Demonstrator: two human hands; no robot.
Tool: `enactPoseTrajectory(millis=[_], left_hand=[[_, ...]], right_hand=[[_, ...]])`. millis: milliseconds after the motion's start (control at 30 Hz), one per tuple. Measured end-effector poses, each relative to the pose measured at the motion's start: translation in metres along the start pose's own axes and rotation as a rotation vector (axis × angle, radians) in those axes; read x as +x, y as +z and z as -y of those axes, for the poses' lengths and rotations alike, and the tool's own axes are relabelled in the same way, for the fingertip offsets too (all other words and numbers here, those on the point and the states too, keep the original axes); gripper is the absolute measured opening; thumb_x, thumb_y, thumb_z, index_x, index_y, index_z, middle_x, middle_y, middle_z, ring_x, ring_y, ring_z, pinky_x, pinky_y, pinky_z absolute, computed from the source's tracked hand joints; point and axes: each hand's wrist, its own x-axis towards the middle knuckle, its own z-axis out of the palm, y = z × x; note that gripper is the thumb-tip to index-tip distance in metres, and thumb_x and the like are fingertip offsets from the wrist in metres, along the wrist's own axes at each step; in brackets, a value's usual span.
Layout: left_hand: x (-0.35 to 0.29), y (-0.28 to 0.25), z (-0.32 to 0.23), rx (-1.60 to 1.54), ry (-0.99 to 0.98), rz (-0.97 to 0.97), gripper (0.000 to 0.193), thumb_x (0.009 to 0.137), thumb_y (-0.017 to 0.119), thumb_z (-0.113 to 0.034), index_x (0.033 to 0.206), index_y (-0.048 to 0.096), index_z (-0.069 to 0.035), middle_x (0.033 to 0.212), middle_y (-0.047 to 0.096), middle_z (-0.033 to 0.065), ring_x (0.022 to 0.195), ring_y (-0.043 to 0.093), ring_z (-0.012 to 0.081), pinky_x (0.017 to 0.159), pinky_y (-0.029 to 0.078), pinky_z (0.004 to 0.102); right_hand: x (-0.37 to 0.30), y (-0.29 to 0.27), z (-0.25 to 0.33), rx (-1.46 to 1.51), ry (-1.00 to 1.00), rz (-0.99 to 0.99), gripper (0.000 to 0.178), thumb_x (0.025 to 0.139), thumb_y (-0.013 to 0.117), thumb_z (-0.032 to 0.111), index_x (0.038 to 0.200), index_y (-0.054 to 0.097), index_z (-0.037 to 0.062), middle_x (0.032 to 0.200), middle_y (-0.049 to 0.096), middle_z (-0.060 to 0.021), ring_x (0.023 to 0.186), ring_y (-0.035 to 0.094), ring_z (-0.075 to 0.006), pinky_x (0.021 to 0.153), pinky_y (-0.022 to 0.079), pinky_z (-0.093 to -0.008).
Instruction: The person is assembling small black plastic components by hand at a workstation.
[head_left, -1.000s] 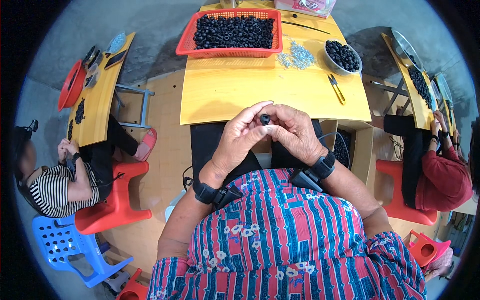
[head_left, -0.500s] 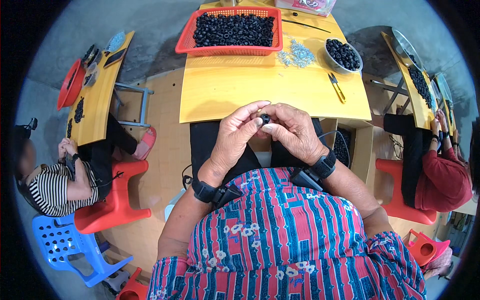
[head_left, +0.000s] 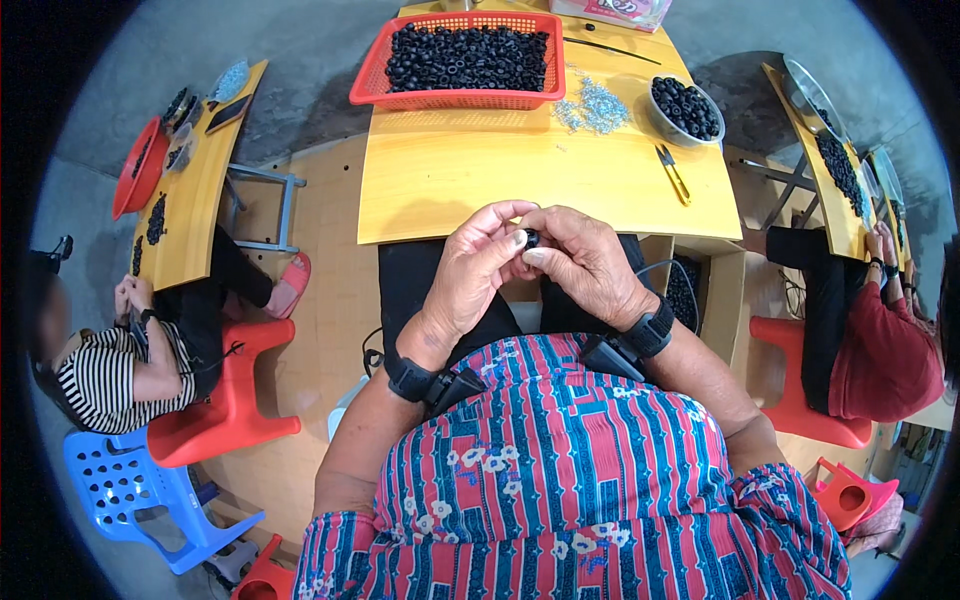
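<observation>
Both hands stay together at table [head_left: 450, 190] edge; left hand [head_left: 470, 275] and right hand [head_left: 585, 265] still pinch small black ring [head_left: 531, 239]. Little changed.

Small black ring [head_left: 531, 239], round and dark. Pinched between fingertips of both hands, just off the bench's near edge.

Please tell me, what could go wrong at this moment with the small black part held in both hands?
The small black ring is pinched only by the fingertips of the left hand and right hand, over the lap and off the yellow table; if it slips, it would likely fall to the floor. The scissors lie nearby.
</observation>
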Motion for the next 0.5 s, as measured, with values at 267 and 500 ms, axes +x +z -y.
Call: enactPoseTrajectory(millis=[267, 500], left_hand=[[-0.0018, 0.0021, 0.0013, 0.098, 0.017, -0.036, 0.036, 0.097, 0.056, -0.015, 0.13, 0.05, -0.002, 0.11, 0.061, 0.0048, 0.091, 0.06, 0.0093, 0.075, 0.052, 0.0239], [-0.0015, 0.0026, 0.0068, 0.058, 0.029, -0.043, 0.037, 0.098, 0.055, -0.016, 0.131, 0.049, -0.002, 0.115, 0.06, 0.0049, 0.091, 0.06, 0.0091, 0.077, 0.052, 0.0237]], right_hand=[[0.0023, -0.0028, 0.0089, -0.164, -0.048, 0.004, 0.021, 0.086, 0.064, 0.012, 0.104, 0.061, 0.0014, 0.078, 0.059, -0.0113, 0.073, 0.062, -0.0242, 0.068, 0.049, -0.0337], [0.0027, -0.0007, 0.0072, -0.249, -0.118, -0.045, 0.02, 0.087, 0.064, 0.012, 0.103, 0.06, 0.0007, 0.08, 0.059, -0.0125, 0.073, 0.061, -0.025, 0.069, 0.049, -0.0343]])
